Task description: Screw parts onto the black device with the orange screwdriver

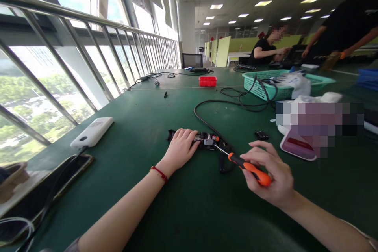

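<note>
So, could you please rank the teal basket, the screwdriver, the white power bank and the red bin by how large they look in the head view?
1. Teal basket, largest
2. Screwdriver and white power bank: too alike to rank
3. Red bin, smallest, though farther from the camera

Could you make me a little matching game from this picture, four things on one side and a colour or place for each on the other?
Things:
1. Screwdriver
2. Small tray
3. Basket
4. Black device

Colours or places:
A. Under the left hand
B. Mint green
C. In the right hand
D. Red

Right pairs: 1-C, 2-D, 3-B, 4-A
</note>
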A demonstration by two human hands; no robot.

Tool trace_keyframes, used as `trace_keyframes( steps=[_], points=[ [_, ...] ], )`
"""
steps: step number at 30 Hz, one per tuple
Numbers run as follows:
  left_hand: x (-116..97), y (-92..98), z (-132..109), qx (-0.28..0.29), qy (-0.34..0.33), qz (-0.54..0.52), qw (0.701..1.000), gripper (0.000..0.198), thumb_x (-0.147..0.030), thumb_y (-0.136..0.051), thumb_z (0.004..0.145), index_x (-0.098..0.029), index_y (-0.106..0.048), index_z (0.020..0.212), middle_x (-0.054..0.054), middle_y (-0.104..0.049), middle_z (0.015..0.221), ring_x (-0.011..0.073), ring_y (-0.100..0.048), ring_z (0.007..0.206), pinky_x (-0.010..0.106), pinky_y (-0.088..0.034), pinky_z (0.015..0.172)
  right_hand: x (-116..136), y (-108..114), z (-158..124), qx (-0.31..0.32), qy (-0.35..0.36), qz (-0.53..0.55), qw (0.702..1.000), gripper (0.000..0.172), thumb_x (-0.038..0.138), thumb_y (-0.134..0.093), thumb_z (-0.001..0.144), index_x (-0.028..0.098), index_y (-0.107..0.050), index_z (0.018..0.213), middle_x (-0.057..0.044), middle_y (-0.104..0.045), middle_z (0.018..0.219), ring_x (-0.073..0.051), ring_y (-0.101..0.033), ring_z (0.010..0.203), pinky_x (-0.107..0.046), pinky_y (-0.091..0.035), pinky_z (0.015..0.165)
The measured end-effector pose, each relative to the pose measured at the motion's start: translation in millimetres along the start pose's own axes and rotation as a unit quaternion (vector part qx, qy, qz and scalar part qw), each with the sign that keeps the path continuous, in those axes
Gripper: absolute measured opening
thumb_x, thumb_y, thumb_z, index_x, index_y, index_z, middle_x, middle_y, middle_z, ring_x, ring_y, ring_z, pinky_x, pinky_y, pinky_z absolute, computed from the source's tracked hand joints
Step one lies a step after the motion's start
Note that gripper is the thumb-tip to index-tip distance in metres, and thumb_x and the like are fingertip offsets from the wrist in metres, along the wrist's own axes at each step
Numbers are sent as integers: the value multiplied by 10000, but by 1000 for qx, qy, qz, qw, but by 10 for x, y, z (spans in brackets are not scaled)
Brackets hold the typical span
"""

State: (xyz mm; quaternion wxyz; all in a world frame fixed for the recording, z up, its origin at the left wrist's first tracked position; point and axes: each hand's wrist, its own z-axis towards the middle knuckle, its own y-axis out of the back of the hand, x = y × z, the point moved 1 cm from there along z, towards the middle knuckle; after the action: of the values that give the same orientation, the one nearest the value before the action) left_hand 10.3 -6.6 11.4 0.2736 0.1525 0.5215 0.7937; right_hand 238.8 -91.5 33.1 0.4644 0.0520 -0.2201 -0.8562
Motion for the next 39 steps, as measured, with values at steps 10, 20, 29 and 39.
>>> trace_keyframes(
  steps=[10, 20, 29, 39],
  points=[
    [3, -2, -2, -1, 0, -1, 1000, 331, -358, -330, 938, -182, -489, 1168, 83, -562, 1059, 223, -501, 1009, 422, -339, 1001, 5, 1, -9, 15, 3, 10, 1000, 285, 114, -575, 703, 186, -531, 976, 34, -576, 632, -131, -555, 532, -457, -503, 766],
    [5, -4, -1, 5, 2, 4, 1000, 342, -360, -336, 940, -164, -490, 1174, 88, -562, 1072, 225, -496, 1017, 418, -335, 1005, 24, 3, 4, 25, 2, 9, 1000, 234, 117, -561, 727, 184, -525, 949, 37, -587, 627, -119, -549, 519, -448, -495, 781],
    [-4, 1, 2, 9, 2, 3, 1000, 347, -359, -341, 939, -156, -495, 1174, 90, -565, 1073, 227, -495, 1018, 420, -335, 1007, 11, -3, 11, 9, 0, 16, 1000, 295, 111, -575, 699, 186, -525, 980, 2, -606, 691, -149, -584, 600, -447, -510, 761],
    [13, -19, 1, 0, -2, 2, 1000, 341, -362, -339, 938, -167, -493, 1171, 88, -564, 1067, 223, -499, 1017, 422, -334, 1010, 18, -6, -2, 26, -7, 10, 1000, 257, 131, -564, 711, 208, -534, 954, 30, -604, 657, -124, -562, 543, -441, -505, 769]
  ],
)
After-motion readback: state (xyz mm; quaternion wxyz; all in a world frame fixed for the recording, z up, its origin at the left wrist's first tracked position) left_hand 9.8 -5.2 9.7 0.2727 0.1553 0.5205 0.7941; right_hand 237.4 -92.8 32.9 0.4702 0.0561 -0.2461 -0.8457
